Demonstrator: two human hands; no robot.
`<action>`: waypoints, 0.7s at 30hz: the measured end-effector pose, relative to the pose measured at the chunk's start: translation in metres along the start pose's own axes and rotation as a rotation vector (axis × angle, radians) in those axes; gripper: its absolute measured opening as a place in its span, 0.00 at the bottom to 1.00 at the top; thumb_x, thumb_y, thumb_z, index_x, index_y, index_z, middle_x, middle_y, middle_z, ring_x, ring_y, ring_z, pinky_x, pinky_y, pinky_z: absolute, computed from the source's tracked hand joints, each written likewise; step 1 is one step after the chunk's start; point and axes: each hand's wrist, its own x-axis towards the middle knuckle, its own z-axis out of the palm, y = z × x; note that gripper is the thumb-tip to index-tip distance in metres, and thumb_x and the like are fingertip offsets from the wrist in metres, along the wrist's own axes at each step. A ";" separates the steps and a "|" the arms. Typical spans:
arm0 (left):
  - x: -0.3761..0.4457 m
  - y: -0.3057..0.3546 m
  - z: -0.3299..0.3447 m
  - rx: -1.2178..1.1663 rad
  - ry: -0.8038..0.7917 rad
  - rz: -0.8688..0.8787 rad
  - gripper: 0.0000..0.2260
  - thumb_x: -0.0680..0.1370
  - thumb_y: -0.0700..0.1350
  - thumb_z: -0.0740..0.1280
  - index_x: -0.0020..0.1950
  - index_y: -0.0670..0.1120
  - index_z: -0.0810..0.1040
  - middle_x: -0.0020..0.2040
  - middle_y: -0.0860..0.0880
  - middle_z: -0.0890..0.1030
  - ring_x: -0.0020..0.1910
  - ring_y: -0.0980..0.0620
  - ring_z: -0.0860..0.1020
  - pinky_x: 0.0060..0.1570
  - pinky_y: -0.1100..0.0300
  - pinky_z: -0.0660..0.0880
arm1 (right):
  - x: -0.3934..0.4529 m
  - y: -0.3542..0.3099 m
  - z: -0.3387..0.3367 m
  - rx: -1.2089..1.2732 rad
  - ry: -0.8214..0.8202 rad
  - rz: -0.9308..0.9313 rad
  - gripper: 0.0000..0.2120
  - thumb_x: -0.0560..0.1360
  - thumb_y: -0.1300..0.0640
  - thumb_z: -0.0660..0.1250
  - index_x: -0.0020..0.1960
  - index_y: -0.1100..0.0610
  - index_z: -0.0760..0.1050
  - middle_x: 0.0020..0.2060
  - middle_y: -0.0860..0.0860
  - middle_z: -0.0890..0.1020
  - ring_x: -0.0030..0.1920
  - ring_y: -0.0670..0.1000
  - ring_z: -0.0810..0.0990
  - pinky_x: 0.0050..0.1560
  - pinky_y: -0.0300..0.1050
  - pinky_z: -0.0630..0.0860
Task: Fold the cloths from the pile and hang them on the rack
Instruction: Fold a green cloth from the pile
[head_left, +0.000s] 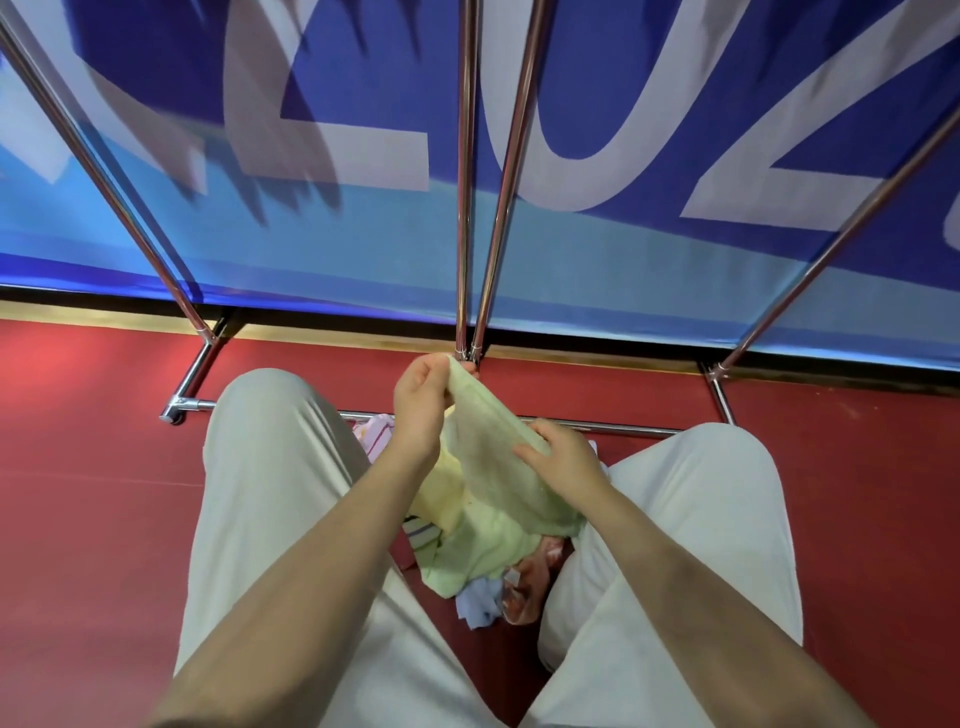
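A pale green cloth is stretched between my hands above my knees. My left hand pinches its upper corner, lifted toward the rack. My right hand grips the cloth's edge lower down and to the right. Below them the pile lies on the red floor between my legs, with yellow, striped, light blue and pinkish-orange cloths. The chrome rack rises right in front of me, its poles fanning upward from a base bar.
My legs in light trousers flank the pile on both sides. A blue banner with large white letters hangs behind the rack. The rack's foot with a caster sits at the left on the red floor.
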 end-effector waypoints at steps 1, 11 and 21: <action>0.004 0.002 -0.005 -0.011 0.034 -0.001 0.08 0.80 0.38 0.59 0.50 0.38 0.78 0.36 0.51 0.82 0.34 0.56 0.78 0.37 0.62 0.74 | -0.002 0.003 0.002 -0.055 -0.070 0.043 0.10 0.76 0.47 0.66 0.49 0.53 0.77 0.39 0.47 0.79 0.41 0.48 0.75 0.43 0.33 0.62; 0.019 0.007 -0.044 0.074 0.238 0.014 0.11 0.81 0.39 0.58 0.40 0.47 0.74 0.35 0.50 0.77 0.33 0.54 0.74 0.35 0.61 0.71 | -0.011 0.028 0.013 -0.085 -0.319 0.157 0.10 0.79 0.46 0.61 0.48 0.48 0.79 0.40 0.45 0.80 0.46 0.49 0.79 0.45 0.39 0.70; 0.032 -0.005 -0.071 0.221 0.404 -0.108 0.11 0.78 0.38 0.53 0.41 0.47 0.71 0.36 0.50 0.72 0.39 0.49 0.69 0.43 0.57 0.66 | -0.012 -0.015 -0.008 0.561 -0.139 0.132 0.10 0.78 0.56 0.65 0.39 0.57 0.75 0.33 0.46 0.74 0.36 0.43 0.71 0.38 0.35 0.65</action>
